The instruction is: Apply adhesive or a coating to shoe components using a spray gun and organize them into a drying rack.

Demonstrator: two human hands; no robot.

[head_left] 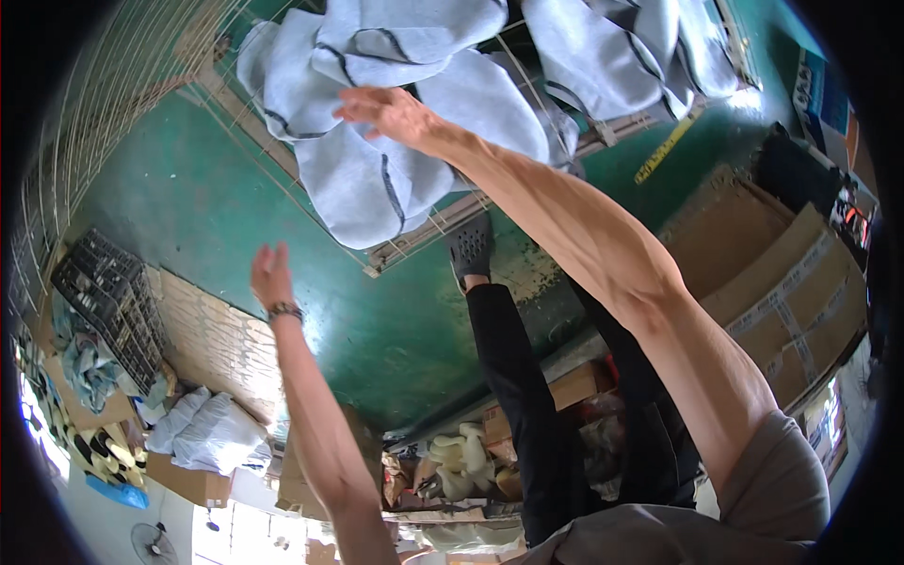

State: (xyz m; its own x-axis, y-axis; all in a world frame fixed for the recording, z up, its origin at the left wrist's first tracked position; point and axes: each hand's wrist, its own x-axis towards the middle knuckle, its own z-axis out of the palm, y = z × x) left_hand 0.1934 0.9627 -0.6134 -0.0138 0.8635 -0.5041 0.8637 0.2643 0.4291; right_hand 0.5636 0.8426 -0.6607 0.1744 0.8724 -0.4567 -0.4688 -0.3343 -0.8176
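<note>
Several light grey, soft-looking fabric pieces with dark edge bands (363,193) lie heaped on a low wire-and-bar frame (400,252). My right hand (388,113) is stretched over this heap with its fingers apart and holds nothing; whether the fingertips touch the fabric I cannot tell. Off to the left of the heap, my left hand (272,276) hangs in the air above the green floor, fingers loosely extended and holding nothing. A dark bracelet circles that wrist. A second heap of similar grey pieces (603,66) rests on the frame farther right.
Wire mesh (122,104) rises at the far left. A black plastic crate (108,306) stands by a board (212,320) on the left. Cardboard boxes (791,301) lie at the right. A yellow floor strip (667,151) runs near the frame; my shoe (471,247) is at its near edge.
</note>
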